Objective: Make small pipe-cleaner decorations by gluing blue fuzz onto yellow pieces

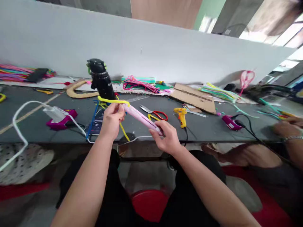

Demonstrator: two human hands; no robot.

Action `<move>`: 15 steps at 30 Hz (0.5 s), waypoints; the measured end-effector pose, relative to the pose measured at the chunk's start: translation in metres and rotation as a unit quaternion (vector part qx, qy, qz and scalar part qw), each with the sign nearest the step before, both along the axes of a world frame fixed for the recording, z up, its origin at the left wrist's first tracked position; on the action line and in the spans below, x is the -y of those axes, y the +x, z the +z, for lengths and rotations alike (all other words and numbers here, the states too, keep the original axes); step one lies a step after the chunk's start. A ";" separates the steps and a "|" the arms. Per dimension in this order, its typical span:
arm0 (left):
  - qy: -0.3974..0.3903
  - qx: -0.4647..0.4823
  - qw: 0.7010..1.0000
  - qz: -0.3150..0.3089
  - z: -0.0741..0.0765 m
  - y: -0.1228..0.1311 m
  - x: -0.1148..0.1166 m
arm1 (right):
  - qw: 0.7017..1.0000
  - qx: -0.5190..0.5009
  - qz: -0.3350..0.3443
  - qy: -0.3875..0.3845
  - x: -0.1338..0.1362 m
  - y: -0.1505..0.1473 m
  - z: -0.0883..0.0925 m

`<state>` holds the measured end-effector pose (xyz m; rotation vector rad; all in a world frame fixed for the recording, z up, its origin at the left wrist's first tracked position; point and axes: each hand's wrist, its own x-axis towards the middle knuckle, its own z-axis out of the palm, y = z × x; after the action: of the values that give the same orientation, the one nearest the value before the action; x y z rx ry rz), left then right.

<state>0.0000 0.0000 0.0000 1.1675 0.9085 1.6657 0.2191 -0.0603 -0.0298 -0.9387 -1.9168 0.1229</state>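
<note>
A long pale pink stick point(142, 116) with a darker line along it is stretched between my hands, above the table's front part. At its upper left end, my left hand point(112, 119) pinches a yellow pipe cleaner point(113, 101), whose bent tip lies against the stick. My right hand point(167, 136) is closed around the stick's lower right end. Just beyond the stick are red-handled scissors point(155, 113) with open blades. A yellow glue gun point(181, 116) lies right of them. Under my left hand sits a phone point(96, 123), partly covered.
A black bottle point(102, 80) stands behind my left hand. Bundles of pipe cleaners point(142, 85) and cardboard point(193, 97) line the back. A purple power strip point(62, 119) with a white cable is at left, another purple socket point(232, 123) at right. A co-worker's hand point(287, 127) rests far right.
</note>
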 end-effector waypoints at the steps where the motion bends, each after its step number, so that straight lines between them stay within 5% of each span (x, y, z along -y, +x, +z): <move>1: 0.006 -0.003 1.000 0.004 0.000 -0.001 0.000 | 1.000 -0.001 0.000 0.004 0.000 0.000 0.000; 15: 0.015 0.009 0.999 -0.033 0.006 0.004 0.005 | 1.000 -0.011 0.004 -0.003 0.001 -0.001 0.002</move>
<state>0.0042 -0.0052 0.0058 1.1887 0.8278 1.6392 0.2178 -0.0617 -0.0277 -0.9302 -1.9001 0.1432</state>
